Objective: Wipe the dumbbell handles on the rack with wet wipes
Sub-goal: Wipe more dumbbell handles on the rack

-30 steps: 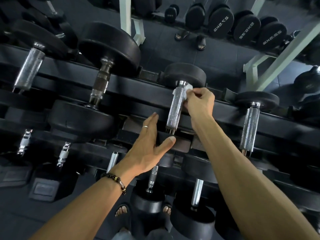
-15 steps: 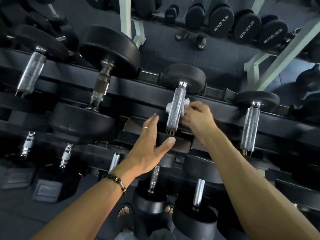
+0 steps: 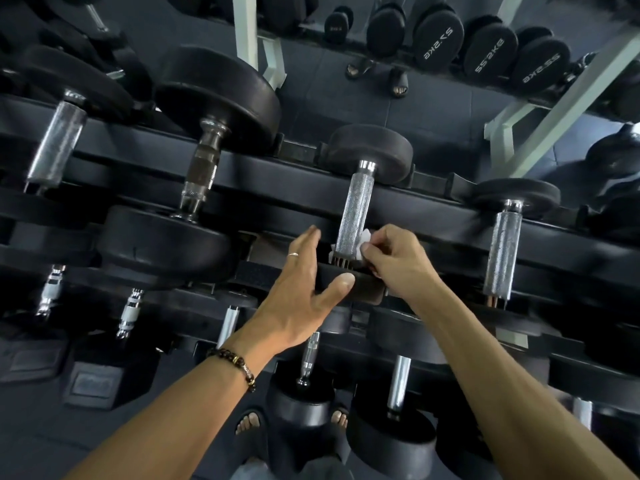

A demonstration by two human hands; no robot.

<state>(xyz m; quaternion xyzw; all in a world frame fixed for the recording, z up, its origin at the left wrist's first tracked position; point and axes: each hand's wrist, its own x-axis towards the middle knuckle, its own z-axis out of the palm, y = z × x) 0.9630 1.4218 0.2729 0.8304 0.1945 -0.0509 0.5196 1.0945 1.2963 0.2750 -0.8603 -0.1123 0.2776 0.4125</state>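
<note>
A dumbbell with a knurled silver handle lies across the black rack in the middle of the view. My right hand pinches a white wet wipe against the near end of that handle, wrapped partly round it. My left hand rests with straight fingers on the dumbbell's near black head, thumb laid across its front.
More dumbbells sit on the same rail: silver handles at left, centre-left and right. A lower tier holds smaller ones. A second rack with marked black heads stands beyond. My sandalled feet show below.
My right hand has slid the wipe down the handle from its far end to its near end. My left hand has stayed on the dumbbell's near head.
</note>
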